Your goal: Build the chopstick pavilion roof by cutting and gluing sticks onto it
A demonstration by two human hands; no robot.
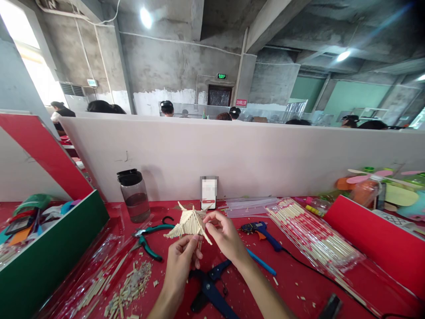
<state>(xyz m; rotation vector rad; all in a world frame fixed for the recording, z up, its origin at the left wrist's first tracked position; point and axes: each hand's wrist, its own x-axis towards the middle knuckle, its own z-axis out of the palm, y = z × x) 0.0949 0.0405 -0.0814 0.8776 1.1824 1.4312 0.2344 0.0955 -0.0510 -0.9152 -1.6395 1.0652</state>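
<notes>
My left hand (pixel 181 261) is closed from below on a small fan-shaped model made of pale wooden sticks (pixel 188 223), held up above the red table (pixel 292 283). My right hand (pixel 224 232) pinches the model's right edge with thumb and fingers. Both hands meet at the model in the middle of the view. Below them on the table lies a dark blue cutting tool (pixel 209 290).
Green-handled pliers (pixel 148 237), a dark water bottle (pixel 133 195), a phone (pixel 209 192) leaning on the white partition, a blue glue gun (pixel 262 232) with cord, packs of sticks (pixel 312 237), stick scraps (pixel 131 288), and a green-edged box (pixel 49 257) at left. People sit beyond the partition.
</notes>
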